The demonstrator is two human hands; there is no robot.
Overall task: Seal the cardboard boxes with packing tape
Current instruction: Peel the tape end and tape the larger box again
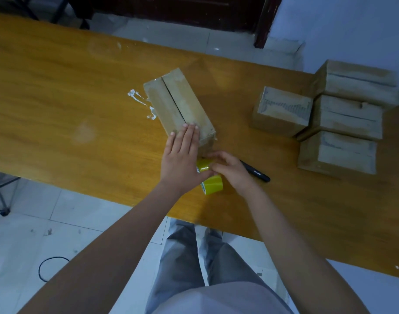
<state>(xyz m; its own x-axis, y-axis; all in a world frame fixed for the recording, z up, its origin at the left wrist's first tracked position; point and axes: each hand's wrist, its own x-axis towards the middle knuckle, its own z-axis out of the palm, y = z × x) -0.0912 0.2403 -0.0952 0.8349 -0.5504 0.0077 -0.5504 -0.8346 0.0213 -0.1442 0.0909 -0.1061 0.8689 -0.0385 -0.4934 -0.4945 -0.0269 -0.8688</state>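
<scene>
Near the middle of the wooden tabletop (80, 87) lies a long cardboard box (179, 105), set diagonally, its two top flaps meeting along a dark centre seam. The left hand (181, 155) rests flat on the near end of the box, fingers extended and together, palm down, gripping nothing. The right hand (230, 169) sits just beside it at the near end face of the box, fingers curled around a yellow roll of packing tape (211, 179). The roll is partly hidden by both hands, touching or just above the tabletop at the box's near end. Cannot tell whether a strip already runs from the roll onto the box; view there is blocked.

A black marker (255, 172) lies on the tabletop just right of the right hand, partly under its fingers. White scraps (140, 102), possibly torn tape or paper, lie against the box's left side.

Four more cardboard boxes (336, 118) are grouped at the right end of the tabletop, well apart from the one in work: one smaller box in front, three packed touching behind it. The person's grey trousers (194, 264) show below the tabletop edge, over a pale tiled floor (35, 234) with a black cable loop (51, 267).
</scene>
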